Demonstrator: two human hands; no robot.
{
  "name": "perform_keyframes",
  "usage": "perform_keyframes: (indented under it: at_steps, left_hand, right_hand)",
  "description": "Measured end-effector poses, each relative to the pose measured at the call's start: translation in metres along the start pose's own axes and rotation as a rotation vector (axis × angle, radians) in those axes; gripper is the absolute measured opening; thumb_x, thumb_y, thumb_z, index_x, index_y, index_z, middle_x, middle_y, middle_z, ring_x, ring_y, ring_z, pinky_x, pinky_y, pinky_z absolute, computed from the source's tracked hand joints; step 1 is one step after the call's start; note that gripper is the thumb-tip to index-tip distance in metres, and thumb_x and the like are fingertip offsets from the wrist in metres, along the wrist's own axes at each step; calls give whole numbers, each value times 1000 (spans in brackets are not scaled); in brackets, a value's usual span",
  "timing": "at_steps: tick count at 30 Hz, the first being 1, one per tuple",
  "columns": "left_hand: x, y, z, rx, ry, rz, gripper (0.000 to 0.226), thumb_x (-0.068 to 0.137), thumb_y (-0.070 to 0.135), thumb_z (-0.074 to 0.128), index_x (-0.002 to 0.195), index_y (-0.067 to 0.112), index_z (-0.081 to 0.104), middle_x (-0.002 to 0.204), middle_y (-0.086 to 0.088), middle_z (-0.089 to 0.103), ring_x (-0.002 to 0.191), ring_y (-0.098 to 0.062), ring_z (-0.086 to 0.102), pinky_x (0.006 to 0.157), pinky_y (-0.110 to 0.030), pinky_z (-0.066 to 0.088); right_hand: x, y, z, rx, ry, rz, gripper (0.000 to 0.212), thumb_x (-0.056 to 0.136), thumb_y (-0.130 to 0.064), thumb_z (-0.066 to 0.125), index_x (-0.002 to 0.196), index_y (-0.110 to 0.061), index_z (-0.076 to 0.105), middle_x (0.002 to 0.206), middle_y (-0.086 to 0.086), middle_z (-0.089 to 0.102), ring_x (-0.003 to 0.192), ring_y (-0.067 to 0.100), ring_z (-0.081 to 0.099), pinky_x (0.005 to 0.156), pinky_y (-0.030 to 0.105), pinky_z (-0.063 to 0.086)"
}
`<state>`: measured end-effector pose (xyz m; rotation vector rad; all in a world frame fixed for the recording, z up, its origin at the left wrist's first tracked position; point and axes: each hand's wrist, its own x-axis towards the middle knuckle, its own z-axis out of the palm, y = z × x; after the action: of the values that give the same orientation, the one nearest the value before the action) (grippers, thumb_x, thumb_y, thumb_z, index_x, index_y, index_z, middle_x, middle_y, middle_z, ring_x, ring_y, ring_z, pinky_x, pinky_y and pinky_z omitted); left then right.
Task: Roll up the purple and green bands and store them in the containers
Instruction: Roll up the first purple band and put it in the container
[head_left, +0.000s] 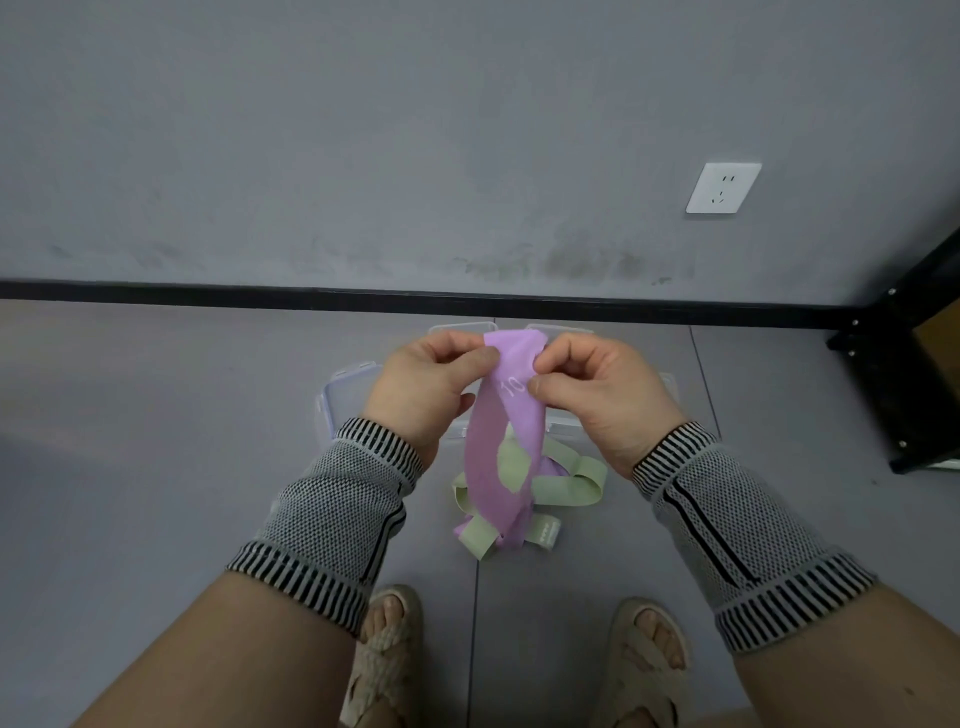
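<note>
A purple band (491, 457) hangs from both hands, its top end pinched between my left hand (434, 387) and my right hand (597, 395). Its lower end trails down to the floor. A pale green band (563, 486) lies loosely coiled on the floor beneath it, partly hidden by the purple one. Clear plastic containers (340, 397) with lids sit on the floor behind my hands, mostly hidden by them.
A grey wall with a black skirting strip (260, 292) runs across just beyond the containers. A white socket (723, 188) is on the wall. A black metal frame (904, 374) stands at the right. My sandalled feet (387, 654) are below the bands.
</note>
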<state>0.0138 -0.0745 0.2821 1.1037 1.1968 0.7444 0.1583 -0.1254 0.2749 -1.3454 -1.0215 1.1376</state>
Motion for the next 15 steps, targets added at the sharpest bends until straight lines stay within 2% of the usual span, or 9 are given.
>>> perform_keyframes:
  at_steps: [3, 6, 10, 15]
  left_hand:
    - [0, 1, -2, -15, 9, 49, 8, 86, 8, 63, 82, 14, 63, 87, -7, 63, 81, -16, 55, 74, -28, 46]
    - [-3, 2, -3, 1, -21, 88, 9, 86, 7, 63, 81, 14, 63, 82, -7, 61, 77, -16, 53, 68, -24, 46]
    - [-5, 2, -3, 43, -40, 124, 13, 85, 5, 64, 77, 15, 63, 74, -4, 60, 75, -18, 49, 65, -23, 44]
    - [-4, 1, -2, 49, -30, 133, 11, 86, 7, 64, 78, 16, 63, 74, -6, 61, 76, -20, 50, 63, -23, 44]
  right_hand:
    - [-1, -1, 2, 40, -59, 76, 12, 78, -11, 68, 67, -15, 65, 74, 10, 62, 73, 23, 56, 75, 37, 49]
    - [2, 2, 2, 46, 26, 148, 18, 93, -23, 56, 85, -9, 66, 79, 10, 67, 72, 19, 63, 74, 34, 53]
    - [4, 2, 1, 14, 123, 108, 2, 87, -15, 64, 86, -14, 65, 76, 5, 69, 70, 15, 64, 75, 35, 55]
    - [3, 2, -3, -106, 172, -19, 22, 81, -9, 71, 93, -23, 59, 63, -7, 65, 60, 6, 57, 69, 23, 51]
